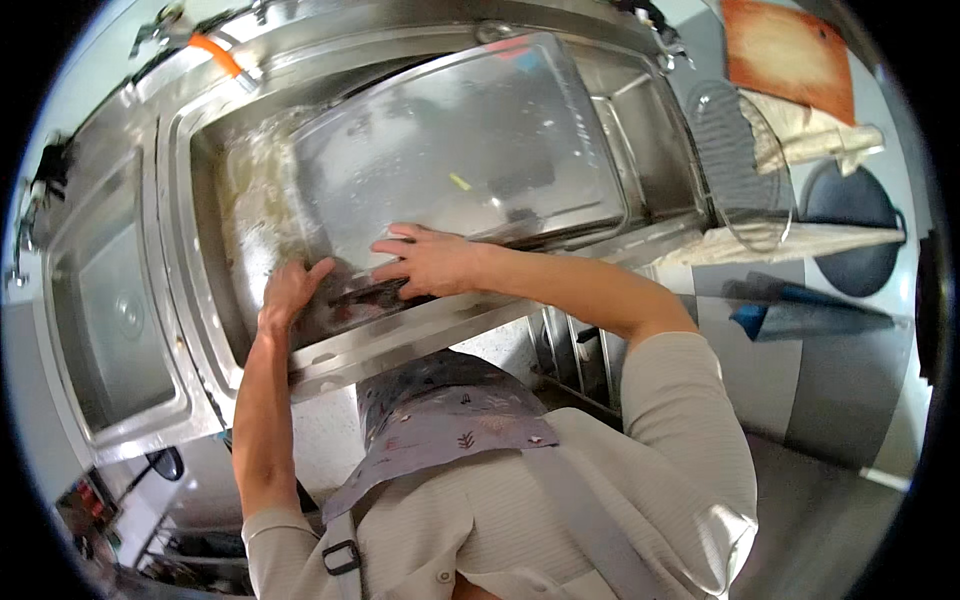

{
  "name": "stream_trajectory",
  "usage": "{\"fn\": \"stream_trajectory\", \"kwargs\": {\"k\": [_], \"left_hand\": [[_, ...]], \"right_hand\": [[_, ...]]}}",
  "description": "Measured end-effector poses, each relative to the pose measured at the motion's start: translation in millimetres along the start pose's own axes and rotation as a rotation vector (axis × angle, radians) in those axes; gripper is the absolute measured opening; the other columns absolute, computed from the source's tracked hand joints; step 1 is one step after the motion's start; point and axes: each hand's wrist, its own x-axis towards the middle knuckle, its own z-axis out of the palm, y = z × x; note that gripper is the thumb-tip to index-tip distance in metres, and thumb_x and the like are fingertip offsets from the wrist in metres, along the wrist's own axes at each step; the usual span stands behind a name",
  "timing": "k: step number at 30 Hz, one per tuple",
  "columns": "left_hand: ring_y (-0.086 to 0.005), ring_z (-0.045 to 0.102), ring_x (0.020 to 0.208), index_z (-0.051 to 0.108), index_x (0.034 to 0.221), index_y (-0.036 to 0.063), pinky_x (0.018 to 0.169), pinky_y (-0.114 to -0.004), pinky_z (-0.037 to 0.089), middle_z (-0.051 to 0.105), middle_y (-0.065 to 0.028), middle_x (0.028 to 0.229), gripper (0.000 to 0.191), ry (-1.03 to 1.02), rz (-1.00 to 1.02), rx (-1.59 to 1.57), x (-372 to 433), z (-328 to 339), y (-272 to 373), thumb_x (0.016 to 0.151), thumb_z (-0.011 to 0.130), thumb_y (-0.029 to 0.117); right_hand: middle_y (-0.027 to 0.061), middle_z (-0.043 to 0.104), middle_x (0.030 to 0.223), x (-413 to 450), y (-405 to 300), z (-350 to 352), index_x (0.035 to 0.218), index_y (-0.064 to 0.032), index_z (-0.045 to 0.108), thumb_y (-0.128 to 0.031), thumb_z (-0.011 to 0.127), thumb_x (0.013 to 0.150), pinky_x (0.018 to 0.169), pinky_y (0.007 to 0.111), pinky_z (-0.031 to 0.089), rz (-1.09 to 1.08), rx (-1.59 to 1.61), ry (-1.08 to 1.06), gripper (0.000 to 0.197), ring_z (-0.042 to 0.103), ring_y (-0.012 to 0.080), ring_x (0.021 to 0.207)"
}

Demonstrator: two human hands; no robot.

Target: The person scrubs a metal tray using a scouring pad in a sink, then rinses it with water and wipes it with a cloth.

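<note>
A large stainless steel tray [465, 142] lies slanted in and over the middle sink basin [206, 247], its right part resting high across the basin. My right hand [424, 262] lies on the tray's near edge with its fingers spread, palm down. My left hand [292, 289] is at the tray's lower left corner, thumb apart; its other fingers are hidden in the basin. Whether they grip anything does not show. Cloudy, foamy water [259, 195] stands in the basin left of the tray. A small yellow-green scrap [460, 181] lies on the tray.
To the left is another basin [120, 300] with water. An orange faucet hose [214, 54] hangs at the back. On the right are a wire rack [739, 165], a beige cloth [817, 139], a dark round lid or pan [851, 202] and an orange-brown board [787, 52].
</note>
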Motion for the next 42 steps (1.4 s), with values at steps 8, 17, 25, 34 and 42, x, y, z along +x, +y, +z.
{"fn": "stream_trajectory", "kwargs": {"k": [8, 17, 25, 34, 42], "left_hand": [[-0.0486, 0.068, 0.103, 0.064, 0.121, 0.0003, 0.088, -0.055, 0.054, 0.072, -0.0298, 0.104, 0.073, 0.088, 0.04, 0.222, -1, -9, 12, 0.089, 0.065, 0.066], [-0.0463, 0.059, 0.123, 0.049, 0.144, 0.004, 0.104, -0.052, 0.048, 0.052, -0.0305, 0.144, 0.067, 0.146, 0.368, 0.169, 14, -15, 95, 0.092, 0.071, 0.041], [-0.0581, 0.035, 0.14, 0.036, 0.151, -0.0014, 0.114, -0.061, 0.034, 0.032, -0.0349, 0.158, 0.075, 0.384, 0.426, 0.224, 19, 31, 178, 0.098, 0.061, 0.046], [-0.0455, 0.025, 0.152, 0.039, 0.155, 0.0066, 0.119, -0.063, 0.025, 0.028, -0.0219, 0.165, 0.074, 0.28, 0.638, 0.144, -2, 31, 224, 0.097, 0.063, 0.046], [-0.0457, 0.018, 0.154, 0.037, 0.157, 0.0112, 0.117, -0.072, 0.014, 0.023, -0.0201, 0.167, 0.092, 0.287, 0.782, 0.117, -6, 48, 327, 0.085, 0.074, 0.056]], "right_hand": [[0.004, 0.047, 0.155, -191, -29, -51, 0.093, -0.0236, 0.076, -0.022, 0.071, 0.082, 0.123, 0.06, 0.023, 0.45, -0.151, 0.085, 0.013, 0.033, 0.0352, 0.149], [0.009, 0.061, 0.12, -273, -78, -37, 0.106, -0.0203, 0.076, -0.011, 0.076, 0.078, 0.094, 0.047, 0.049, 1.149, -0.339, 0.705, 0.029, 0.059, 0.0317, 0.114], [0.0136, 0.061, 0.091, -135, -86, 24, 0.087, -0.0098, 0.065, -0.023, 0.071, 0.083, 0.074, 0.047, 0.055, 1.411, -0.222, 0.536, 0.015, 0.066, 0.0333, 0.083], [0.0195, 0.069, 0.092, -218, -101, -17, 0.11, -0.0035, 0.062, -0.023, 0.072, 0.091, 0.074, 0.048, 0.056, 1.814, -0.137, 1.127, 0.029, 0.069, 0.0418, 0.085], [0.0175, 0.069, 0.102, -254, -60, -31, 0.104, -0.0051, 0.069, -0.024, 0.073, 0.091, 0.084, 0.048, 0.053, 1.496, 0.063, 1.171, 0.023, 0.066, 0.0416, 0.096]]}}
